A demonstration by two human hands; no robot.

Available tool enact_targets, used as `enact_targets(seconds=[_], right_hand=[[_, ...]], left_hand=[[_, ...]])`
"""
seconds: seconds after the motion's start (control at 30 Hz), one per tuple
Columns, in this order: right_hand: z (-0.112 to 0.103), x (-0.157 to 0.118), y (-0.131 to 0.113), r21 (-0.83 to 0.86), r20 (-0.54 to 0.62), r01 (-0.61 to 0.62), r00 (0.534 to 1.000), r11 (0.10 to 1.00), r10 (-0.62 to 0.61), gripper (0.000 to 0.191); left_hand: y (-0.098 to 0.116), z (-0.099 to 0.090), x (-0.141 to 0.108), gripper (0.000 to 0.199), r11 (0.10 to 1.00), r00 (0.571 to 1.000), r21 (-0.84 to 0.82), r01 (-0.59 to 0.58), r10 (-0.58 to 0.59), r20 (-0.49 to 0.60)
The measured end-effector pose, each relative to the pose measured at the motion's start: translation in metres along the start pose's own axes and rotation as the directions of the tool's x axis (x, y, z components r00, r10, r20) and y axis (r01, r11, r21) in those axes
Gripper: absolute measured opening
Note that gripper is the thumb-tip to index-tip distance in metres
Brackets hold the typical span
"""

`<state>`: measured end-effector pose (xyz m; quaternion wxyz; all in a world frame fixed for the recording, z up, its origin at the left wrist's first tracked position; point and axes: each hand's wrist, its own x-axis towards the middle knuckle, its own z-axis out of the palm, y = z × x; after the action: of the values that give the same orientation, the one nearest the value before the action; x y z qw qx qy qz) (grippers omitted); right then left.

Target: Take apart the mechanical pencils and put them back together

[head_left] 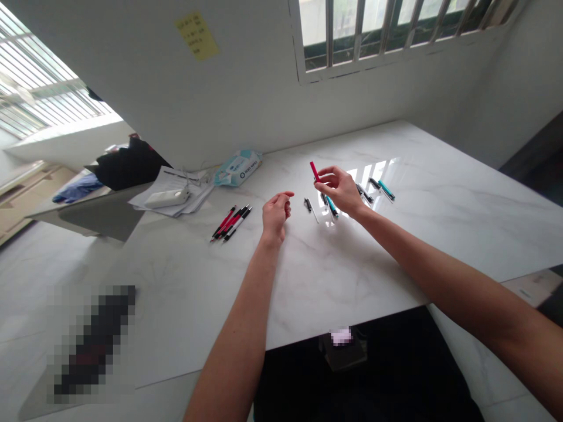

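Note:
My right hand [338,187] is raised over the marble-patterned table [308,275], its thumb and fingers pinching a red pen part [314,171] that tilts up to the left. My left hand [277,217] rests with curled fingers near the table's middle; whether anything small is inside cannot be made out. Left of it lies a group of red, black and white pens [231,224]. Between and below my hands are a short black piece [308,204], a thin white stick [314,215] and a teal pen part [331,206]. More black and teal pen parts [386,190] lie beyond my right wrist.
A blue-and-white wipes pack [238,167] sits near the wall. Papers [197,199] with a white device [169,197] on them lie at the left. A dark pixelated shape [94,346] is at the lower left.

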<state>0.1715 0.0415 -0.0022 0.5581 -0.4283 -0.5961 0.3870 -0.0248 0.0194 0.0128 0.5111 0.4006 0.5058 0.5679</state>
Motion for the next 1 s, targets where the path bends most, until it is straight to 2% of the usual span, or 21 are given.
enact_targets(seconds=[0.53,1.0], right_hand=[[0.0002,-0.0028,-0.0057,0.0,0.0,-0.006,1.0,1.0,0.006,0.036],[0.0012,-0.0007,-0.0006,-0.036,0.008,-0.003,1.0,0.999,0.003,0.037]], left_hand=[[-0.0009,0.0008,0.0003,0.009,1.0,1.0,0.017,0.012,-0.013,0.021],[0.0012,0.0008,-0.0023,0.018,0.998,0.997,0.046,0.03,-0.033,0.063]])
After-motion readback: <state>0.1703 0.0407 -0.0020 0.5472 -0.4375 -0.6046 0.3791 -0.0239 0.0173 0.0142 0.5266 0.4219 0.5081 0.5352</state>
